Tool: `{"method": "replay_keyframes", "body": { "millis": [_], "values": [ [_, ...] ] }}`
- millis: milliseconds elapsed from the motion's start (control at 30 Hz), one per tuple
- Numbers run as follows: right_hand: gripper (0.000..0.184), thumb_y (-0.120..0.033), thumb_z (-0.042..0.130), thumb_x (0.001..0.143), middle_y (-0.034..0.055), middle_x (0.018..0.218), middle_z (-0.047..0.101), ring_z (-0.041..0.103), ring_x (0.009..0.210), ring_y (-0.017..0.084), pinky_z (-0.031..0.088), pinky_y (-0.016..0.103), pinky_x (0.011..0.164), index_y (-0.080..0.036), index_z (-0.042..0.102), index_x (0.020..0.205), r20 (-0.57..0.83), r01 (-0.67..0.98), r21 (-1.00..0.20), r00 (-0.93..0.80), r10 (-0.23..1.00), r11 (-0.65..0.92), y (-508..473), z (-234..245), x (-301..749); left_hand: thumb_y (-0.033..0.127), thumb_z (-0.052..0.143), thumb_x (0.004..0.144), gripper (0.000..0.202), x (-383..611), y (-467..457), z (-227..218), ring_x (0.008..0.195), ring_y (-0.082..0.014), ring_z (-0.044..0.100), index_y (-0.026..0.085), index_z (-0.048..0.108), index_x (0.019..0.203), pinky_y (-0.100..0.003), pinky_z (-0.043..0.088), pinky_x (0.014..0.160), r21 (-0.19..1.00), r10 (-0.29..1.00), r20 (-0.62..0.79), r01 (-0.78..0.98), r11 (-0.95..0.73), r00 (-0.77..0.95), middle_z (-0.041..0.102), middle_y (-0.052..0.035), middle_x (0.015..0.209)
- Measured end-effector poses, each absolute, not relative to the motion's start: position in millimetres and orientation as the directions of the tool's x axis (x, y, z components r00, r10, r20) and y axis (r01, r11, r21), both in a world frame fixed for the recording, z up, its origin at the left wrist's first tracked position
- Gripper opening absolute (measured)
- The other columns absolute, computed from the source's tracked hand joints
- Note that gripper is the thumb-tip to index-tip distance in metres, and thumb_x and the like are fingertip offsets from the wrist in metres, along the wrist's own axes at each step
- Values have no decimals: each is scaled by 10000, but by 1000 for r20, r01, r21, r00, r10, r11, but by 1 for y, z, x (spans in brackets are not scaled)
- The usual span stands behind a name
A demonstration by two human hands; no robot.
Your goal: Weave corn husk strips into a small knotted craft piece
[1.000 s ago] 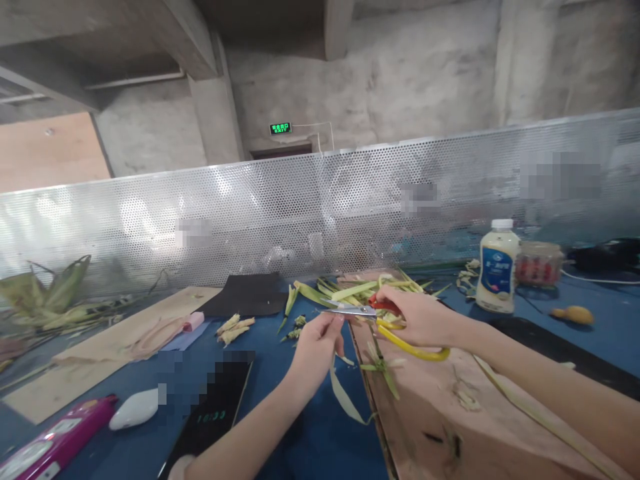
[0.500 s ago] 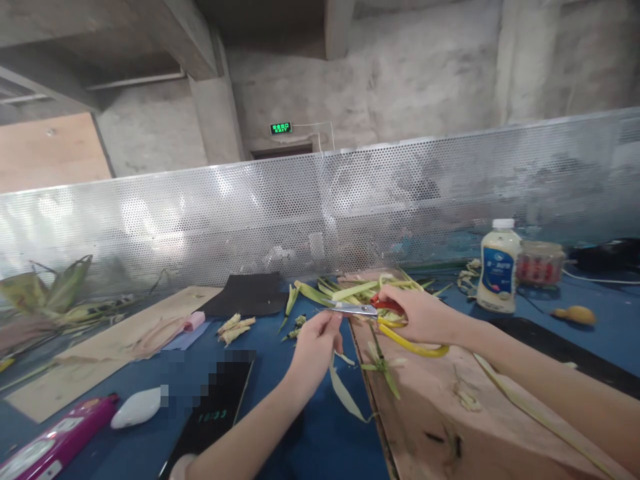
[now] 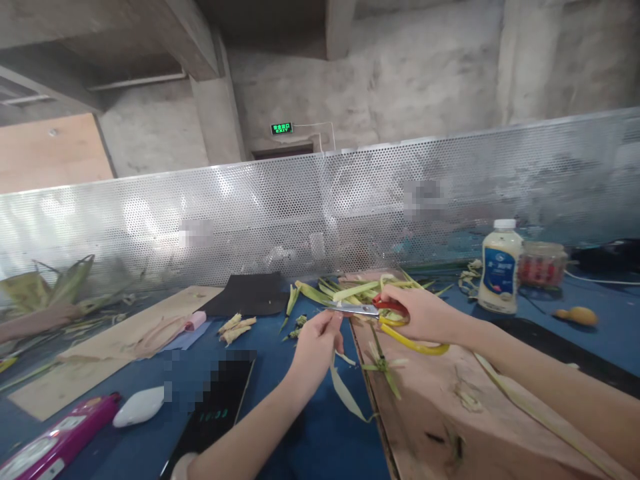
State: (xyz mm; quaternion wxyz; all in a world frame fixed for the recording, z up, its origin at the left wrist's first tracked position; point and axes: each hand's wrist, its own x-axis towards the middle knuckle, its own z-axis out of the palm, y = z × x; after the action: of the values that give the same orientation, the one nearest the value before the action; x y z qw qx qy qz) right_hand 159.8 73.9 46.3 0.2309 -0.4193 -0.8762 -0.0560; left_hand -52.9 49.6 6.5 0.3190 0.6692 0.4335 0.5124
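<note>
My right hand (image 3: 420, 312) grips red-and-yellow-handled scissors (image 3: 383, 315), whose metal blades point left toward my left hand. My left hand (image 3: 316, 345) pinches a thin green leaf strip (image 3: 345, 393) at its top, right by the blade tips; the strip hangs down and curls over the blue table (image 3: 310, 433). A pile of green leaf strips (image 3: 350, 288) lies just behind both hands. A brown paper sheet (image 3: 440, 413) with leaf scraps lies under my right forearm.
A white bottle (image 3: 499, 268) and a jar (image 3: 544, 263) stand at back right before a perforated metal screen (image 3: 250, 213). A black phone (image 3: 215, 410), a white mouse-like object (image 3: 139, 407) and a pink case (image 3: 55, 437) lie at lower left. Another person's hand (image 3: 35, 321) reaches in at far left.
The hands and scissors have stayed almost in place. At far left another person's hand has come into view among the leaves.
</note>
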Motion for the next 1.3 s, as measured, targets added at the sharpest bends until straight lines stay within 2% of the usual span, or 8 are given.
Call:
{"method": "replay_keyframes", "body": {
  "millis": [333,567,967,1300],
  "values": [
    [262,-396,524,754,46,807,623,556,657,175,378,262,579,-205,490,930,457,756,-90,-548,701,649,76,42,162,396,391,838,331,-52,48,7,465,-106,393,162,522,643,-227,313,528,869,908,413,268,-415,69,428,42,434],
    [256,-404,537,751,36,830,623,555,682,181,382,265,597,-209,485,909,459,758,-76,-550,698,648,81,40,163,401,381,843,352,-53,49,7,471,-103,394,168,491,604,-225,303,527,869,908,414,269,-414,61,435,38,440],
    [227,-397,534,750,10,746,604,511,606,161,333,247,539,-219,474,877,457,779,-51,-538,708,625,80,42,163,411,375,847,347,-54,50,7,463,-98,376,163,520,651,-221,291,513,873,911,406,267,-409,69,421,44,436],
    [240,-419,527,755,21,768,611,517,618,161,349,249,545,-213,481,870,446,784,-62,-532,719,618,81,41,163,388,369,851,334,-54,50,8,460,-105,390,160,610,898,-225,303,525,874,909,404,254,-415,96,412,49,431]
  ]
}}
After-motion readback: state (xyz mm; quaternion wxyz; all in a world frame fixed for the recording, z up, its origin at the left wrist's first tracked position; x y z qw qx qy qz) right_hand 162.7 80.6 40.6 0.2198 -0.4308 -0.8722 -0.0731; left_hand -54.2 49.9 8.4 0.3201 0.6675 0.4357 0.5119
